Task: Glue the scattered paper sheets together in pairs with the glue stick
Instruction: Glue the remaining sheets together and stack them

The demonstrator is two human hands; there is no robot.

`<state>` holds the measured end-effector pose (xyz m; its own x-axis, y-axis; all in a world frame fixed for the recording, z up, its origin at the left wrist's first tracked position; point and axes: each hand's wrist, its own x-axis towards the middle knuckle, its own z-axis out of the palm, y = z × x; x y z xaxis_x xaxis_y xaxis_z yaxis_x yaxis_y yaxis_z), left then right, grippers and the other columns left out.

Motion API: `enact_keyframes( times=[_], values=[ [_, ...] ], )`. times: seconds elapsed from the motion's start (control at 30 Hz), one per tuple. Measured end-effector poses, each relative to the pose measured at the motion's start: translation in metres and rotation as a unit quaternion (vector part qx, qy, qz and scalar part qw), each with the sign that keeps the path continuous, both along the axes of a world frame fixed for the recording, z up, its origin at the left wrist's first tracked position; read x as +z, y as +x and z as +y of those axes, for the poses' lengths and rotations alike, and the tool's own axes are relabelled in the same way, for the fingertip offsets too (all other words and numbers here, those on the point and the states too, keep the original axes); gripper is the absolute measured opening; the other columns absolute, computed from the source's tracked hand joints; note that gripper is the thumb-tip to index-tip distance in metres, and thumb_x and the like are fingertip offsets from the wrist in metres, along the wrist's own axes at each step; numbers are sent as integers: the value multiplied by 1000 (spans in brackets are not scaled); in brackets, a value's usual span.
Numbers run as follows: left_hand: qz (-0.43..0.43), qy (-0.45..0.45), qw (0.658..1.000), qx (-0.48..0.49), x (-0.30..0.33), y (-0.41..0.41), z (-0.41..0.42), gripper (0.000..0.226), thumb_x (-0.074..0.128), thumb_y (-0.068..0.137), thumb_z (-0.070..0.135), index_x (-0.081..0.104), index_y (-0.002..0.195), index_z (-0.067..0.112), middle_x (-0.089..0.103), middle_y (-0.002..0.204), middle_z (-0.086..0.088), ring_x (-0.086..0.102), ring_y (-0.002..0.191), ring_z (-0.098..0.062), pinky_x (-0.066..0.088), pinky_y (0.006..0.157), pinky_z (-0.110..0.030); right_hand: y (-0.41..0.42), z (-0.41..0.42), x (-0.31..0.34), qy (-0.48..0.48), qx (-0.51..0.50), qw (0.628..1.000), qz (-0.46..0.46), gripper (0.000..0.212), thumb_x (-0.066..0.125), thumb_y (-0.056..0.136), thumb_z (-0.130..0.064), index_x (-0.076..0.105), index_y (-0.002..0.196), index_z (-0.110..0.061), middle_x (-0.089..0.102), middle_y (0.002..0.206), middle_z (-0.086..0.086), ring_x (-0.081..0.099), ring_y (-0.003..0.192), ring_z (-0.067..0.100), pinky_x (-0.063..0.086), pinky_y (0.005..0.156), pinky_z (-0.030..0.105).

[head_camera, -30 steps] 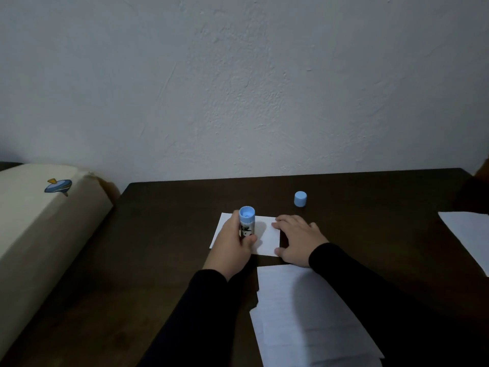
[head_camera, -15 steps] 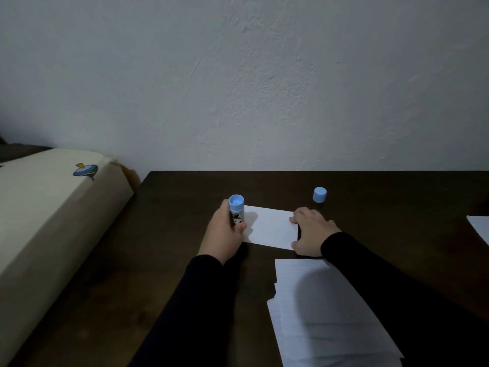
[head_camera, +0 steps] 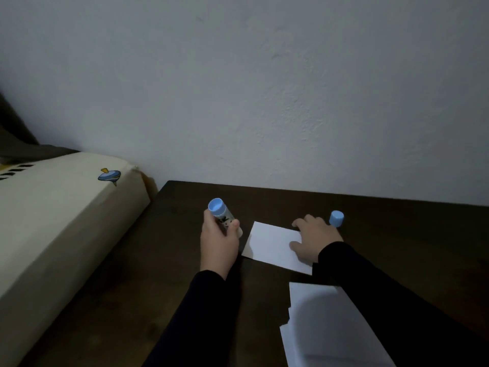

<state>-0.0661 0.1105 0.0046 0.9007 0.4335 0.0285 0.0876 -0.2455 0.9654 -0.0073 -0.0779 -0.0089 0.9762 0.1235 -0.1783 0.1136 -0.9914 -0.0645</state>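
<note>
My left hand [head_camera: 218, 239] grips a blue glue stick [head_camera: 221, 212], tilted with its blue base up and its white glue end down by my thumb, just left of a small white paper sheet [head_camera: 272, 243]. That sheet lies flat on the dark wooden table [head_camera: 185, 260]. My right hand [head_camera: 315, 238] rests on the sheet's right edge, fingers spread. The stick's blue cap [head_camera: 336, 218] stands on the table just behind my right hand. A stack of white sheets [head_camera: 328, 329] lies near me, partly under my right sleeve.
A cream cushioned edge with a spinning-top print [head_camera: 109, 176] runs along the table's left side. A white wall [head_camera: 264, 102] stands right behind the table.
My left hand has carried the glue stick leftward off the small sheet and tilted it. My right hand stayed on the sheet's right edge. The camera turned left.
</note>
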Motion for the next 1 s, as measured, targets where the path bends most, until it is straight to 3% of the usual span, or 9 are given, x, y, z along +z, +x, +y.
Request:
enact_keyframes(
  times=[0.13, 0.23, 0.4, 0.53, 0.7, 0.83, 1.0],
  values=[
    [6, 18, 999, -28, 1, 1, 1, 42, 61, 91, 16, 40, 125, 27, 49, 118, 8, 46, 107, -5, 40, 90, -26, 9, 17, -9, -9, -36, 999, 34, 59, 56, 92, -43, 33, 144, -26, 41, 139, 5, 41, 127, 23, 38, 104, 43],
    [7, 17, 999, -30, 2, 1, 2, 41, 61, 91, 16, 41, 125, 27, 50, 118, 8, 48, 110, -8, 41, 91, -27, 15, 23, -8, -24, -74, 994, 71, 60, 60, 89, -44, 36, 140, -24, 46, 134, 7, 45, 122, 24, 40, 103, 43],
    [-2, 19, 999, -35, 3, 2, 4, 34, 61, 92, 16, 38, 110, 33, 49, 113, 8, 48, 105, -7, 40, 87, -26, 17, 26, 1, -7, -79, 990, 119, 40, 57, 91, -36, 51, 127, -20, 57, 118, 1, 53, 111, 19, 37, 104, 41],
    [-3, 10, 999, -41, 4, 1, 1, 34, 61, 91, 15, 40, 112, 31, 50, 113, 9, 48, 106, -7, 41, 88, -26, 10, 22, 9, 11, -76, 994, 77, 28, 49, 93, -30, 55, 117, -19, 60, 108, 1, 57, 100, 18, 45, 98, 38],
    [-5, -12, 999, -52, 8, 1, -5, 34, 61, 91, 15, 42, 113, 31, 52, 114, 7, 49, 106, -7, 42, 88, -27, 5, 2, 11, 155, -106, 981, 53, 18, 53, 93, -32, 51, 107, -21, 58, 97, 0, 59, 91, 15, 51, 90, 35],
    [-11, -10, 997, -71, 12, -1, -18, 30, 61, 91, 16, 45, 113, 28, 54, 116, 5, 53, 110, -11, 46, 93, -31, -3, -22, -2, 248, -222, 941, 65, 19, 48, 97, -35, 41, 105, -19, 51, 89, -1, 54, 85, 13, 45, 79, 30],
    [-17, 7, 994, -112, 12, -5, -35, 29, 61, 91, 16, 44, 111, 28, 55, 114, 5, 54, 109, -11, 44, 88, -27, -18, -41, -10, 205, -255, 943, 67, 20, 50, 91, -27, 65, 91, -16, 62, 85, 2, 63, 88, 20, 51, 87, 36]
  ],
)
